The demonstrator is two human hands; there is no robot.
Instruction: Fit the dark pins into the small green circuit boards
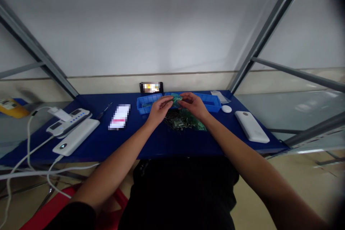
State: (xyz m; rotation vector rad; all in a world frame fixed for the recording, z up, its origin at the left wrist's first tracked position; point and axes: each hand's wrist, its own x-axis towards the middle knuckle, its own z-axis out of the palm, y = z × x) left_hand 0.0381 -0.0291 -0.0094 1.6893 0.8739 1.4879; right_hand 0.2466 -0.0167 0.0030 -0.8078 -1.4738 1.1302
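A small green plastic bag (pixel 175 98) is held up between both hands. My left hand (pixel 161 107) pinches its left side with thumb and fingers, and my right hand (pixel 193 103) pinches its right side. Beneath them a pile of small dark metal pieces (pixel 178 121) lies on the blue table (pixel 151 143). More green bags (pixel 198 125) lie at the pile's right, partly under my right wrist. Behind the hands stand a small blue bin (pixel 142 108) on the left and a longer blue bin (pixel 213 103) on the right, partly hidden by my right hand.
A phone (pixel 120 116), a power strip (pixel 68 124), a white power bank (pixel 77 138) and cables are at the left. Another phone (pixel 151 87) leans at the back. A white disc (pixel 226 109) and second power bank (pixel 251 126) lie right. Metal posts frame the table.
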